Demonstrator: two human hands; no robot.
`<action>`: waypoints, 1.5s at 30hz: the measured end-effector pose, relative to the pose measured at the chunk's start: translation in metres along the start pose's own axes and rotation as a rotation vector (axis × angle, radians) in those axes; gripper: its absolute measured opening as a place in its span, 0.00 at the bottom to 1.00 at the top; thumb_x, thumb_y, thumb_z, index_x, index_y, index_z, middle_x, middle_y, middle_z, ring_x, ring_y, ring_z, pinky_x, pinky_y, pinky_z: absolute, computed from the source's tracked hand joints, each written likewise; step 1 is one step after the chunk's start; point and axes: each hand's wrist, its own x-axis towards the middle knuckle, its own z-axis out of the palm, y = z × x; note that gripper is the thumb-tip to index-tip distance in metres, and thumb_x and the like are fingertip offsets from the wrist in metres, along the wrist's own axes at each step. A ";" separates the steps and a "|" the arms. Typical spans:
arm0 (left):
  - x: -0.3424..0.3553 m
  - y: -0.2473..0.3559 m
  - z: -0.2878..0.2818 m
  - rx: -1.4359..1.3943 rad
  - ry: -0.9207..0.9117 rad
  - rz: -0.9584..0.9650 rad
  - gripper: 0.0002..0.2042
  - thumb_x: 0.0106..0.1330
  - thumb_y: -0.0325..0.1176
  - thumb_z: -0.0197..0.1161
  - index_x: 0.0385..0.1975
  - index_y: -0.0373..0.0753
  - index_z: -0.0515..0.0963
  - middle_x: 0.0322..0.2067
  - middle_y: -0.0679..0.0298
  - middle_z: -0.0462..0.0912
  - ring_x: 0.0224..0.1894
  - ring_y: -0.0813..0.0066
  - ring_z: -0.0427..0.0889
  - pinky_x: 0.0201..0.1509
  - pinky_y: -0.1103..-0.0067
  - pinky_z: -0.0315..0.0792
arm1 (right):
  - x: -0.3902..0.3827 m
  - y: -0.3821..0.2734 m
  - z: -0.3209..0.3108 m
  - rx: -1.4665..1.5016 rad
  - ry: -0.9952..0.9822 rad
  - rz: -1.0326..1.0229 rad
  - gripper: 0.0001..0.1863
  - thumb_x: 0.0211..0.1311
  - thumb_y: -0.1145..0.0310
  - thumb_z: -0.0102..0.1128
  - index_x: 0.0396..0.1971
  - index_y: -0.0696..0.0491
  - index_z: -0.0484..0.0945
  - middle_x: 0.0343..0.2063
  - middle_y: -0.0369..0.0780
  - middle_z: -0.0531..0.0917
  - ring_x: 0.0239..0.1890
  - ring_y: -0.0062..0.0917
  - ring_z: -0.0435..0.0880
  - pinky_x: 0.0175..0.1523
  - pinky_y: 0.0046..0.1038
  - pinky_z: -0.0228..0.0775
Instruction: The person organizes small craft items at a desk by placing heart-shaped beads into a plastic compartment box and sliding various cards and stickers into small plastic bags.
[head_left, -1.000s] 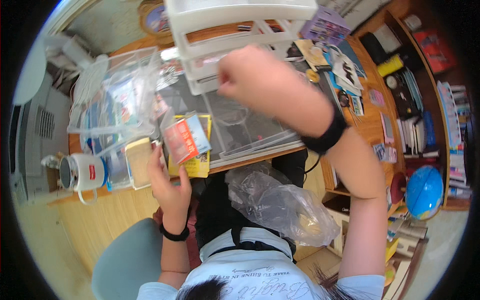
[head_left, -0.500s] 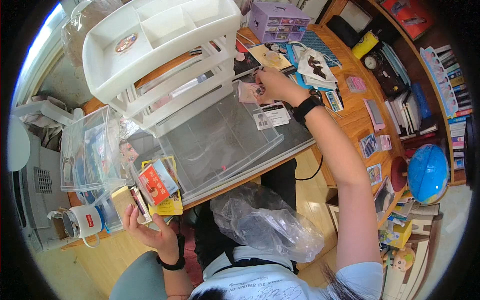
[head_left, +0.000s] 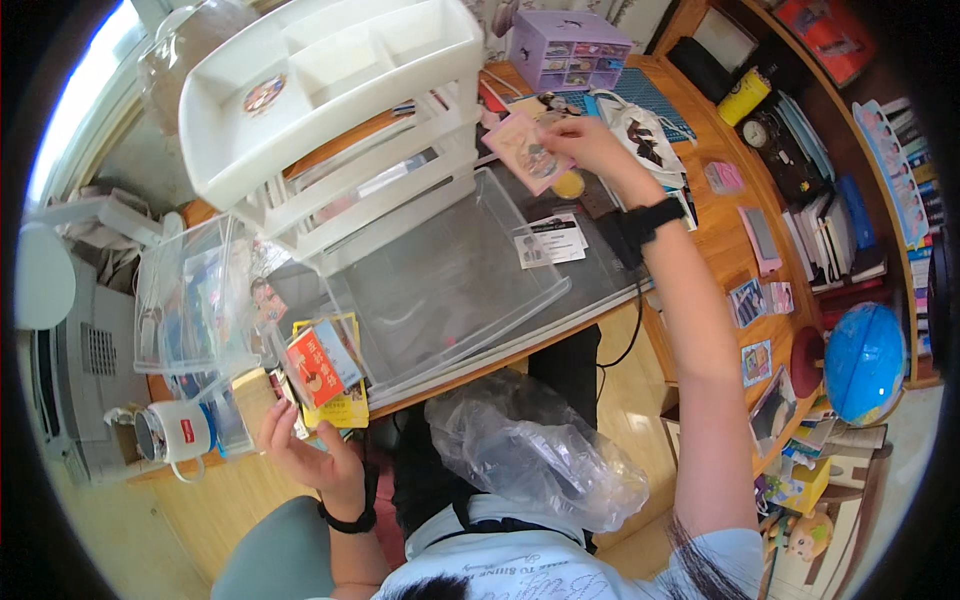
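My right hand point(head_left: 592, 152) pinches a pink illustrated card point(head_left: 527, 152) by its right edge, lifted above the back of the desk. Beneath it lie white cards point(head_left: 552, 242), one bearing a portrait photo, close to a clear plastic drawer point(head_left: 450, 285). At the lower left, my left hand point(head_left: 315, 462) is open, thumb and fingers apart. Its fingertips are at the edge of a tan box-like item point(head_left: 256, 398); whether they touch it I cannot tell. Beside them lie a red card point(head_left: 314, 368), a light blue card point(head_left: 338, 350) and a yellow packet point(head_left: 350, 408).
A white drawer frame point(head_left: 330, 110) stands at the back left, a clear bin point(head_left: 180, 300) in front. A white mug point(head_left: 180, 435) sits near the desk's left edge. Crumpled clear plastic point(head_left: 540, 445) rests on my lap. A purple mini drawer unit point(head_left: 570, 50) and blue globe point(head_left: 862, 362) stand farther off.
My right hand has raised the pink card from the desk beside the clear drawer, turning its picture into view. My left hand has barely moved.
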 end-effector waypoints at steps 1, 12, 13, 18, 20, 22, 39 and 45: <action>-0.001 -0.001 -0.002 -0.009 -0.003 -0.032 0.17 0.54 0.22 0.54 0.45 0.32 0.65 0.46 0.53 0.65 0.50 0.59 0.66 0.58 0.68 0.58 | -0.011 -0.009 -0.002 -0.001 0.062 -0.030 0.15 0.51 0.61 0.63 0.28 0.60 0.80 0.19 0.34 0.78 0.22 0.16 0.72 0.28 0.21 0.65; 0.007 -0.027 -0.010 0.133 -0.222 -0.253 0.30 0.49 0.24 0.64 0.55 0.32 0.61 0.26 0.64 0.64 0.28 0.75 0.65 0.33 0.81 0.63 | -0.134 -0.189 0.113 -0.039 -0.503 0.032 0.10 0.57 0.70 0.56 0.26 0.63 0.76 0.12 0.38 0.77 0.13 0.19 0.75 0.20 0.21 0.67; 0.007 -0.026 -0.012 0.127 -0.213 -0.254 0.30 0.49 0.24 0.64 0.55 0.32 0.61 0.26 0.64 0.64 0.28 0.75 0.65 0.33 0.81 0.63 | -0.135 -0.193 0.132 -0.095 -0.478 -0.045 0.11 0.57 0.70 0.55 0.26 0.65 0.75 0.12 0.40 0.77 0.13 0.22 0.76 0.21 0.23 0.68; 0.006 -0.002 -0.045 -0.227 -0.205 -0.277 0.26 0.50 0.22 0.61 0.52 0.33 0.64 0.23 0.66 0.64 0.25 0.77 0.65 0.32 0.82 0.65 | -0.135 -0.210 0.151 0.045 -0.434 -0.067 0.09 0.57 0.70 0.54 0.30 0.63 0.74 0.13 0.37 0.77 0.13 0.18 0.74 0.20 0.21 0.65; 0.004 -0.001 -0.057 -0.663 -0.300 -0.468 0.27 0.52 0.29 0.64 0.53 0.32 0.64 0.32 0.65 0.72 0.33 0.76 0.72 0.41 0.78 0.69 | -0.148 -0.216 0.146 0.113 -0.529 -0.006 0.09 0.58 0.69 0.55 0.29 0.61 0.74 0.13 0.35 0.76 0.12 0.15 0.71 0.19 0.19 0.62; 0.016 0.003 -0.059 -1.072 -0.344 -0.629 0.30 0.53 0.35 0.65 0.55 0.32 0.62 0.40 0.63 0.72 0.41 0.74 0.72 0.45 0.77 0.69 | -0.168 -0.226 0.149 0.255 -0.627 0.094 0.09 0.60 0.67 0.55 0.27 0.58 0.75 0.13 0.30 0.73 0.12 0.08 0.64 0.17 0.14 0.53; 0.013 0.014 -0.048 -1.843 -0.495 -0.798 0.42 0.51 0.61 0.61 0.57 0.34 0.59 0.54 0.58 0.66 0.57 0.68 0.68 0.60 0.71 0.63 | -0.194 -0.223 0.164 0.295 -0.592 0.053 0.09 0.59 0.69 0.55 0.25 0.60 0.78 0.15 0.34 0.78 0.13 0.11 0.69 0.19 0.14 0.59; 0.012 0.015 -0.042 -2.150 -0.263 -1.066 0.40 0.56 0.64 0.51 0.58 0.34 0.59 0.54 0.58 0.67 0.57 0.69 0.66 0.60 0.73 0.62 | -0.209 -0.232 0.152 0.024 -0.188 -0.257 0.05 0.52 0.73 0.61 0.25 0.58 0.77 0.15 0.37 0.78 0.16 0.13 0.75 0.22 0.16 0.64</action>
